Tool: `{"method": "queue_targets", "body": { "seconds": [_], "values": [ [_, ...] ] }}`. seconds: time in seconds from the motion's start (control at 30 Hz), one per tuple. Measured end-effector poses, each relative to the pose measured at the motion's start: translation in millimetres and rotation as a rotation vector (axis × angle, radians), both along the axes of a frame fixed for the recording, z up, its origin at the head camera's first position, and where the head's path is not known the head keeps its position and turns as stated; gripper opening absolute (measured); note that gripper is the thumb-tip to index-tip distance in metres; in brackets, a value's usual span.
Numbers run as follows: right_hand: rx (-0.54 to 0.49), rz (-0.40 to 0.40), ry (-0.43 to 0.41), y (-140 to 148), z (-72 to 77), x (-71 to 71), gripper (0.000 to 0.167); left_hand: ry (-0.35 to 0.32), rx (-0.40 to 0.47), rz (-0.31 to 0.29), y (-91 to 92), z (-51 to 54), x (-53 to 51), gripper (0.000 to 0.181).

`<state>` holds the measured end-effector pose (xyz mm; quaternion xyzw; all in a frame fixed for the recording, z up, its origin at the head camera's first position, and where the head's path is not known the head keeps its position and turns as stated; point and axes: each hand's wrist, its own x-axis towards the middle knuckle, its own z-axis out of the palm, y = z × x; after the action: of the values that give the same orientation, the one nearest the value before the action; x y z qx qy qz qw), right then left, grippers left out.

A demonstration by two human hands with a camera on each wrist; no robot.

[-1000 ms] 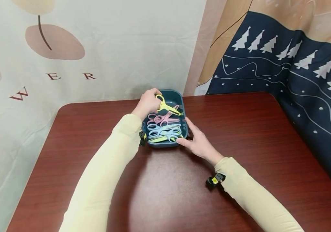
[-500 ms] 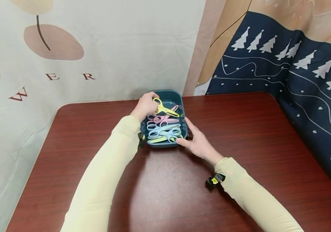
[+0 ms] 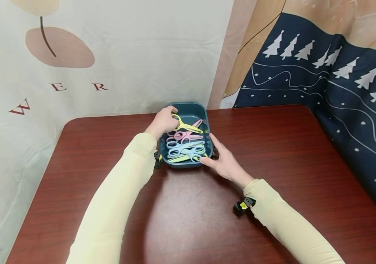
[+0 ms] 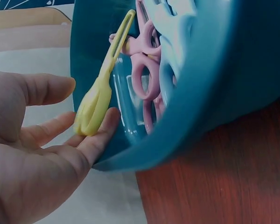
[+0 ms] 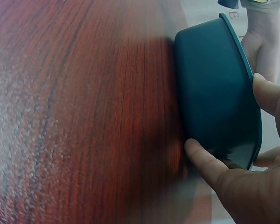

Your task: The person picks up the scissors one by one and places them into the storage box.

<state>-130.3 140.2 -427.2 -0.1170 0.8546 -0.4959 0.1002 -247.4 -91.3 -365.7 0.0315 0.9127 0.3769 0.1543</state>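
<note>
A yellow pair of scissors (image 3: 189,127) lies at the far end of a teal plastic tub (image 3: 191,105), over part of a pink pair. My left hand (image 3: 165,121) reaches over the tub's left rim. In the left wrist view, my fingers (image 4: 101,135) touch the yellow handle (image 4: 92,112) from below, while another digit stands apart above it. My right hand (image 3: 225,163) rests on the tub's near right corner. Its thumb lies at the rim, and its straight fingers (image 5: 203,158) touch the side wall.
Toward the near end of the tub lie pink scissors (image 3: 184,136), light blue scissors (image 3: 188,148) and a green pair (image 3: 179,159). The tub stands at the back of a reddish-brown table (image 3: 188,216), close to a pale printed cloth (image 3: 142,73).
My left hand has moved left and slightly down, loosening around the yellow scissors. The scissors have shifted slightly left and lower into the tub. My right hand has stayed in place.
</note>
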Motion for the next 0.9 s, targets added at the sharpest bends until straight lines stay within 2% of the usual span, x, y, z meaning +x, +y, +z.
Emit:
{"method": "queue_targets", "body": {
  "seconds": [0.17, 0.53, 0.9],
  "values": [
    [0.007, -0.004, 0.001, 0.8, 0.9, -0.4, 0.094, -0.012, 0.016, -0.021, -2.4, 2.3, 0.5, 0.056],
    [0.006, 0.003, 0.011, 1.4, 0.7, -1.8, 0.093, -0.024, -0.043, -0.045, -2.3, 7.3, 3.8, 0.053],
    [0.017, -0.007, -0.009, 2.7, -0.5, -3.7, 0.094, 0.023, -0.050, -0.083, -9.4, 6.2, 4.6, 0.052]
  ]
}}
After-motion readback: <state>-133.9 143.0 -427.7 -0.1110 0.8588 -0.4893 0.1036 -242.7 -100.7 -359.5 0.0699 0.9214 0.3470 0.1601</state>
